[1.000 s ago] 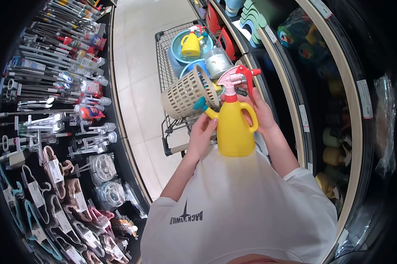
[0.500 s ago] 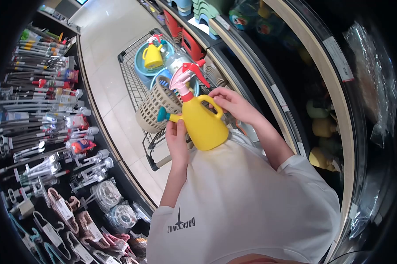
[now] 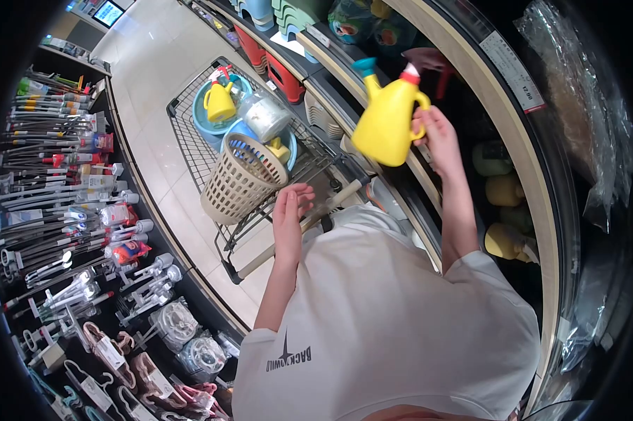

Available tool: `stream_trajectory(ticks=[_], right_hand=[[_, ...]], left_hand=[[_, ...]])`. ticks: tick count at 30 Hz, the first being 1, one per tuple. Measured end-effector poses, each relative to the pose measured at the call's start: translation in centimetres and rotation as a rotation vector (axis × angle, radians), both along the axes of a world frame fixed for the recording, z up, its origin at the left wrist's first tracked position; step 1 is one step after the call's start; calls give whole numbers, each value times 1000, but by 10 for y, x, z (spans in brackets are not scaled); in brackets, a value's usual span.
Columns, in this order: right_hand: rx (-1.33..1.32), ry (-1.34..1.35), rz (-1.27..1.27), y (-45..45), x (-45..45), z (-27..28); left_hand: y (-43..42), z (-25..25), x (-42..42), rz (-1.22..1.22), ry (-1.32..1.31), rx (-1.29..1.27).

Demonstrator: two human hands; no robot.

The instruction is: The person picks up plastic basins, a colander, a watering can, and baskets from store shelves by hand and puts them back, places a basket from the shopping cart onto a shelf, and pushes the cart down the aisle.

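A yellow spray bottle (image 3: 387,125), shaped like a small watering can with a teal spout and red trigger head, hangs tilted in front of the right-hand shelves. My right hand (image 3: 437,137) grips it by its side handle. Away from the bottle, my left hand (image 3: 292,210) is raised near the cart's handle with its fingers apart, holding nothing. Just beyond that hand, a beige perforated basket (image 3: 229,186) leans in the shopping cart (image 3: 184,151). Deeper in the cart lies a second yellow spray bottle (image 3: 220,102) in a blue basin (image 3: 203,125), beside a clear plastic container (image 3: 264,116).
Shelves with yellow and green bottles (image 3: 507,242) curve along the right, behind a pale wooden edge (image 3: 551,295). Red stools (image 3: 283,83) stand on the shelf beyond the cart. Hangers (image 3: 113,356) and packaged hardware line the rack at left; a tiled aisle (image 3: 144,70) runs ahead.
The yellow spray bottle has moved right and upward, from between both hands to the shelf side. My left hand has let go of it; my right hand now carries it alone.
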State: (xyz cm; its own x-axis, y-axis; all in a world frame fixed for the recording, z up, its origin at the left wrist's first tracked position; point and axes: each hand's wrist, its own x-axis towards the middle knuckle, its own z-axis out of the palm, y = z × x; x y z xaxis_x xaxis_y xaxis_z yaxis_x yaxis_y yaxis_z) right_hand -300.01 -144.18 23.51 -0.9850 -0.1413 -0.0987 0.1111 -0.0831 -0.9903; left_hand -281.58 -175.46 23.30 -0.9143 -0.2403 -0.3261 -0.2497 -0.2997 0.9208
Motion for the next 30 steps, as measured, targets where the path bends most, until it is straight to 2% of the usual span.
stream_trajectory(ticks=[1, 3, 5, 7, 8, 10, 12, 14, 18, 20, 21, 25, 28, 29, 30], right_hand=[[9, -99, -159, 10, -4, -1], [-119, -7, -195, 50, -27, -34], [-179, 54, -212, 66, -39, -37], [-95, 124, -416, 72, -47, -31], [-100, 129, -410, 72, -51, -29], [65, 231, -561, 74, -58, -27], [127, 298, -534, 129, -78, -88], [1014, 554, -598, 177, -127, -161], [1017, 621, -687, 152, -126, -135], [1409, 780, -855, 136, -117, -107], [1434, 736, -839, 144, -123, -116], [1452, 671, -785, 147, -128, -119], [1176, 505, -675, 139, -121, -103], [1175, 508, -675, 134, -116, -95], [1329, 541, -690, 121, -105, -78]], left_hand=[[1, -3, 1, 2, 2, 0], [2, -7, 3, -18, -25, -22], [4, -8, 4, -8, -38, -28], [5, -11, 7, 2, -51, -33], [5, -13, 8, 12, -49, -29], [4, -14, 5, 28, -39, -29], [5, -13, 6, 51, -51, -6], [5, -17, 8, 60, -49, -3], [3, -20, 10, 78, -57, 7], [2, -21, 12, 84, -60, -8], [1, -21, 12, 80, -64, -23], [-1, -24, 11, 86, -71, -22], [-2, -24, 10, 70, -76, -24], [-3, -24, 9, 69, -75, -21], [-4, -25, 8, 67, -74, -18]])
